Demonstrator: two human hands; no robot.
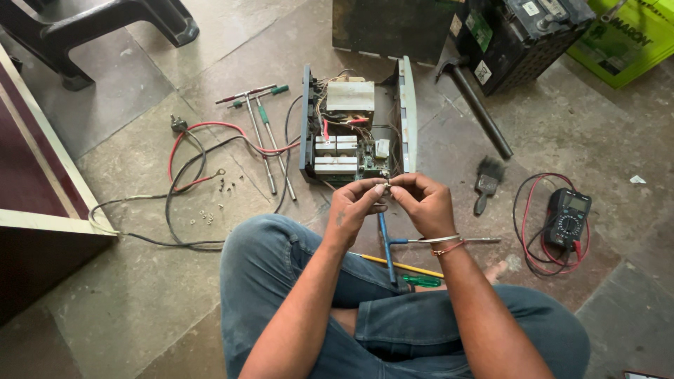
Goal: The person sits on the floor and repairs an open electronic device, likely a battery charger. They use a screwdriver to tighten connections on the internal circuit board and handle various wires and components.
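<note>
I sit cross-legged on a stone floor. My left hand (357, 202) and my right hand (421, 200) meet fingertip to fingertip in front of me, both pinching one very small part (387, 184) that I cannot make out. Just beyond them lies an opened electrical unit (354, 126) with a transformer, wires and a circuit board exposed. A blue T-handle driver (385, 242) lies on the floor under my hands, beside a yellow rod (397, 264) and a green-handled screwdriver (421, 281).
Two T-handle wrenches (263, 133) and red and black cables (193, 151) lie left, with loose screws (210, 210). A brush (486, 182), a hammer (477, 105) and a multimeter (567, 219) lie right. A battery (519, 35) and a green box (625, 38) stand behind.
</note>
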